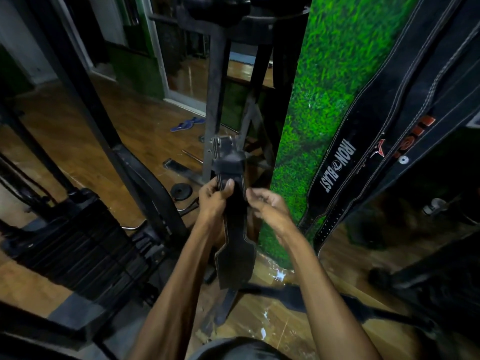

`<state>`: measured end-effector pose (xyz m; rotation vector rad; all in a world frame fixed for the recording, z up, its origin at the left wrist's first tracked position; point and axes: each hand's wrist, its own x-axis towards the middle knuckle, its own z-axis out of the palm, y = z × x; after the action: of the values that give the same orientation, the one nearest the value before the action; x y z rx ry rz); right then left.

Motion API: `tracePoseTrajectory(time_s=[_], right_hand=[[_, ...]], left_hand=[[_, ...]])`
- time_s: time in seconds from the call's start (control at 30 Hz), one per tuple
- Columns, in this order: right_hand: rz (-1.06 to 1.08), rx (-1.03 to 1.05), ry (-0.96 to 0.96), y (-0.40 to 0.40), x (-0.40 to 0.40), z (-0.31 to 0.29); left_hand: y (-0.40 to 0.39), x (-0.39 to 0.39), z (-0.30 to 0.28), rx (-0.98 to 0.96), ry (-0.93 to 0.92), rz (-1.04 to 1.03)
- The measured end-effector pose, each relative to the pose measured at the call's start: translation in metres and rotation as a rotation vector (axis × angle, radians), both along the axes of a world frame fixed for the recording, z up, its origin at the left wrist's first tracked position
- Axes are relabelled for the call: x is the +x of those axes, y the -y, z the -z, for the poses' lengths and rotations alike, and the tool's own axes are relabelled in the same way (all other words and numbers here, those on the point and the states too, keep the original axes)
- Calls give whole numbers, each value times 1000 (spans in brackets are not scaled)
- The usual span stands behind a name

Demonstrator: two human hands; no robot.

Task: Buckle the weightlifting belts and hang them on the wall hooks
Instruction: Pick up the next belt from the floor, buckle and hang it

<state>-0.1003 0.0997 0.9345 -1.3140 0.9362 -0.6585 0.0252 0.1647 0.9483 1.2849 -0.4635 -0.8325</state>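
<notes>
- The black belt (232, 227) is held lengthwise at the centre of the frame, its buckle end (224, 144) pointing away and its wide back panel hanging down between the forearms.
- The left hand (214, 197) has its fingers clamped on the narrow strap, thumb pressed flat on top. The right hand (270, 206) sits just beside the strap's right edge with its fingers curled and slightly apart; whether they actually pinch the belt I cannot tell.
- So one hand seems to carry the load. If that thumb slides on the leather, the heavy panel could drag the belt down onto the wooden floor (145, 120).
- The buckle looks folded under a dark loop (228, 165), and the dim light hides the prong; the strap could miss its hole or catch only halfway, and a half-fastened belt would probably spring open on a hook.
- Two other belts (363, 141) already hang against the green grass-print wall (324, 81) at the right; a careless swing towards them might knock one off.
- No hook shows in the frame.
</notes>
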Motion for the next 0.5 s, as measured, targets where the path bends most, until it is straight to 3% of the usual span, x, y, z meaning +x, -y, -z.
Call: tracePoseTrajectory(time_s=[0.17, 0.37, 0.5], right_hand=[[188, -321, 196, 19, 0, -54], [-40, -342, -110, 32, 10, -104], [-73, -375, 7, 27, 13, -117]], left_hand=[[-12, -10, 2, -68, 103, 64], [-17, -8, -10, -105, 213, 147], [-18, -8, -15, -138, 235, 154]])
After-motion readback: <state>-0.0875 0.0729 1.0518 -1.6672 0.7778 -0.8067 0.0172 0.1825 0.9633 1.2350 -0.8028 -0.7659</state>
